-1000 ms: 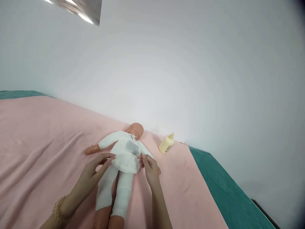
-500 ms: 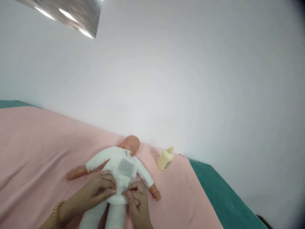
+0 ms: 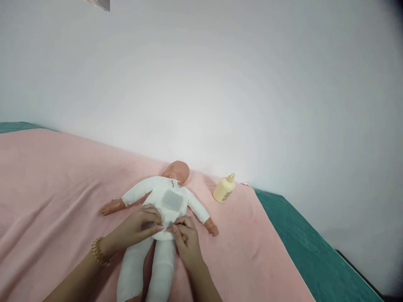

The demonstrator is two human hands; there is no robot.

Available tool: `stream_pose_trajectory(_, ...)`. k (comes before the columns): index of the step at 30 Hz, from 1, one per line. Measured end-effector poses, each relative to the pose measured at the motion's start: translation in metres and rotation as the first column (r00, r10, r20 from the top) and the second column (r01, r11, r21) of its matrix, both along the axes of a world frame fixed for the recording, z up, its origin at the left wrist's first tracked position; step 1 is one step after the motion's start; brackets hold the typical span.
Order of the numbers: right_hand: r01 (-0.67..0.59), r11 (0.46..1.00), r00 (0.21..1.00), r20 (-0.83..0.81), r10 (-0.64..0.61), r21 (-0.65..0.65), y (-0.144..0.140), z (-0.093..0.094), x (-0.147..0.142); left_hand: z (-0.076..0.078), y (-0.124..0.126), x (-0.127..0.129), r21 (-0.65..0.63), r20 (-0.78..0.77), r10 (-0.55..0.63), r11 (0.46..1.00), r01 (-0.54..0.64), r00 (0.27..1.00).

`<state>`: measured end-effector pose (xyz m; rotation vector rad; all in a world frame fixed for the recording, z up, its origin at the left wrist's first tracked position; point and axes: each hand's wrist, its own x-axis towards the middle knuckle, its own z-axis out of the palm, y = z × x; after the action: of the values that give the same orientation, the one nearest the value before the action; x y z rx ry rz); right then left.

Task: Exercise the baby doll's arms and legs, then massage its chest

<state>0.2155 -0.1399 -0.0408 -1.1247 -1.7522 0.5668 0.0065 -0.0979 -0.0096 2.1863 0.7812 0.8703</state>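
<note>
The left hand [image 3: 138, 228] and right hand [image 3: 186, 237] pinched the doll's white suit [image 3: 163, 209] at its tummy. The doll [image 3: 168, 197] lay on a pink blanket [image 3: 56, 188].

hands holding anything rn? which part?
Both the left hand and right hand pinch the doll's white suit at its lower hem, near the crotch. The bottle lies untouched.

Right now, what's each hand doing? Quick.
Left hand: fingers curled, pinching the doll's white suit at the waist.
Right hand: fingertips closed, pinching the same hem beside the left.
</note>
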Motion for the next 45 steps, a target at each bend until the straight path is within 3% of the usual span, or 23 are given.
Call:
stream_pose_trajectory(5,0.022,0.997,0.999,-0.038,-0.019,0.077,-0.003,-0.001,0.004,-0.005,0.000,-0.001,0.080,0.131,0.092,0.992,-0.103,0.987)
stream_pose_trajectory(18,-0.006,1.000,0.998,0.057,0.005,0.013,0.004,-0.005,0.002,0.000,0.001,0.004,0.036,-0.016,0.075,0.997,-0.075,0.997)
stream_pose_trajectory(25,0.018,0.995,1.000,-0.010,-0.017,0.096,0.000,-0.005,0.005,-0.009,0.001,0.002,0.131,0.142,0.172,0.973,-0.191,0.975)
stream_pose_trajectory(37,0.051,0.998,0.985,0.165,-0.056,0.036,0.004,-0.001,-0.003,-0.008,0.004,0.007,0.103,-0.029,0.142,0.985,-0.138,0.989)
stream_pose_trajectory(41,0.056,0.998,0.996,0.073,-0.058,0.029,0.007,0.004,-0.004,-0.004,0.006,0.005,0.060,-0.010,0.149,0.987,-0.148,0.989)
stream_pose_trajectory(45,0.138,0.986,0.985,-0.113,-0.128,0.089,0.027,0.013,-0.002,0.011,0.015,0.009,0.058,0.089,0.232,0.970,-0.238,0.969)
